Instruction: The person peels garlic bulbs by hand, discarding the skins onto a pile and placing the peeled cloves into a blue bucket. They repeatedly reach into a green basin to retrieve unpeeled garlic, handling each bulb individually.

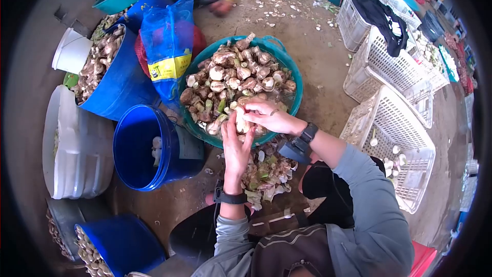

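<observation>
A pale, partly peeled garlic bulb [240, 121] is between my two hands, over the near edge of a green tub [298, 88]. My left hand [236, 149] grips it from the left and below, fingers pointing up. My right hand [270, 116] reaches in from the right, its fingers closed on the bulb's upper side. Brown, unpeeled garlic bulbs [230, 74] with short stems heap the tub. Below the hands lies a pile of peeled skins [269, 177].
Left of the tub stands a blue bucket [119, 146] with a few white bulbs inside. White plastic crates [428, 149] line the right side, the nearest holding white bulbs. A blue mesh bag [166, 36] sits behind. Scraps [292, 2] litter the far floor.
</observation>
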### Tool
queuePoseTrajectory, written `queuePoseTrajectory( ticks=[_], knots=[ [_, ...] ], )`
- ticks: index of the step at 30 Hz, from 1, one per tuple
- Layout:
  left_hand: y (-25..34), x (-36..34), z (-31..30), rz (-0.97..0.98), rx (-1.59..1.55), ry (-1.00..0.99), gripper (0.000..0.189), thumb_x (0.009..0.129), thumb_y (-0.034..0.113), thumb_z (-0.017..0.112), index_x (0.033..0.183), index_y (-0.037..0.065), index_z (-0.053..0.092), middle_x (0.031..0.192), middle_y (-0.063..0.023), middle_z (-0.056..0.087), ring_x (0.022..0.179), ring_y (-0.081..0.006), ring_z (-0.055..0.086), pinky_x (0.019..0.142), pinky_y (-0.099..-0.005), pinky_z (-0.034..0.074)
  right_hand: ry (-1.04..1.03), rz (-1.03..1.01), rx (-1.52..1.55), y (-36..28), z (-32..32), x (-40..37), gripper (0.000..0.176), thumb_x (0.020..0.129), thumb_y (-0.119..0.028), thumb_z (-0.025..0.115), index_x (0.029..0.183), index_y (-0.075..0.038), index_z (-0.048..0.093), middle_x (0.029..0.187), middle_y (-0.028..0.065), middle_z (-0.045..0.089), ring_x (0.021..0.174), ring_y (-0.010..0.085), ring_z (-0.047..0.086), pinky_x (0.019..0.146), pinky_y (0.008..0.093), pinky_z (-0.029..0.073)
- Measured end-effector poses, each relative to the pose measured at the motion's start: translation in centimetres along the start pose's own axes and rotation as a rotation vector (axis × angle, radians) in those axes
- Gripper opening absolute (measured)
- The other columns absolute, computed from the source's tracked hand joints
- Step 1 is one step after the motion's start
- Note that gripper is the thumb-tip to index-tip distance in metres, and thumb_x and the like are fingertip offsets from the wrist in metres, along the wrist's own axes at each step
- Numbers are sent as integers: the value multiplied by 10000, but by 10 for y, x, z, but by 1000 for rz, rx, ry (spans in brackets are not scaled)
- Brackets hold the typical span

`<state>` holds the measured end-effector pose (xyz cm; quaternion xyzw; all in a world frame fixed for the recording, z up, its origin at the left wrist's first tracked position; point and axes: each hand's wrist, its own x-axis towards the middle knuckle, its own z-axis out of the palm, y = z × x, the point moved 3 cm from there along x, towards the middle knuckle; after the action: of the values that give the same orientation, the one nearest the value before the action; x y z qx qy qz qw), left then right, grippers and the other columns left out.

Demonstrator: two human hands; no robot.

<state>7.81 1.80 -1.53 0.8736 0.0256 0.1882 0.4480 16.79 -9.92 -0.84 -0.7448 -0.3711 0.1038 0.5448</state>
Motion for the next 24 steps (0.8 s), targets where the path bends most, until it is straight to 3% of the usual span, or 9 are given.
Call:
queuePoseTrajectory(
  ticks=[4,6,11,12,14,17,21,22,24],
  knots=[
    [21,-26,-9,44,14,27,595,799,176,672,1305,31,395,1180,-209,447,1049,-319,502,858,-370,445,44,4,-151,-26,1,-30,186,884,-190,536,941,-21,587,848,105,515,806,249,548,691,344,443],
    [31,-39,-5,20,56,36,633,773,193,683,1317,64,386,1219,-249,468,1100,-434,444,935,-454,387,118,-79,-289,-39,2,-50,144,848,-161,559,888,-24,582,833,107,517,769,273,553,648,369,442],
    [63,-56,-7,135,-57,1,604,732,126,689,1277,66,435,958,-148,480,908,-286,517,792,-367,446,185,-13,-239,-50,-5,-86,120,819,-123,575,830,-6,553,729,109,479,636,237,515,565,334,414],
    [56,-57,-5,127,-188,-97,601,741,102,677,1285,60,425,1025,-121,496,924,-238,512,799,-342,438,235,13,-110,-46,-5,-91,127,839,-126,565,852,-1,552,719,82,486,619,198,500,552,309,404],
    [50,-68,10,-375,-955,-241,573,801,109,591,1325,60,364,1116,-95,498,975,-200,498,839,-329,419,283,35,21,-45,-3,-100,136,858,-130,555,874,4,551,708,55,492,601,160,485,539,283,394],
    [41,-72,17,-391,-1212,-238,544,856,139,477,1361,65,289,1235,-105,445,1064,-195,466,909,-326,384,159,437,755,-41,3,-106,204,947,-191,485,1039,-32,573,765,-52,519,620,22,431,542,180,342],
    [54,-70,18,-160,-687,-93,544,880,222,431,1373,77,252,1285,-136,366,1168,-232,401,985,-358,333,86,146,496,-58,-1,-91,249,939,-219,511,1079,-28,588,785,-56,524,649,15,435,546,187,363],
    [33,-71,26,-239,-815,-52,529,887,279,442,1354,91,278,1258,-136,401,1151,-241,425,980,-371,341,-25,347,647,-52,-4,-95,251,935,-217,520,1072,-20,595,819,-42,548,722,26,469,611,201,401],
    [42,-64,28,-398,-1070,120,430,890,332,384,1259,112,399,1123,-73,538,913,-141,543,673,-256,439,13,160,587,-61,1,-94,218,931,-181,525,1043,-8,594,842,-33,567,751,38,485,640,218,417]
  ],
)
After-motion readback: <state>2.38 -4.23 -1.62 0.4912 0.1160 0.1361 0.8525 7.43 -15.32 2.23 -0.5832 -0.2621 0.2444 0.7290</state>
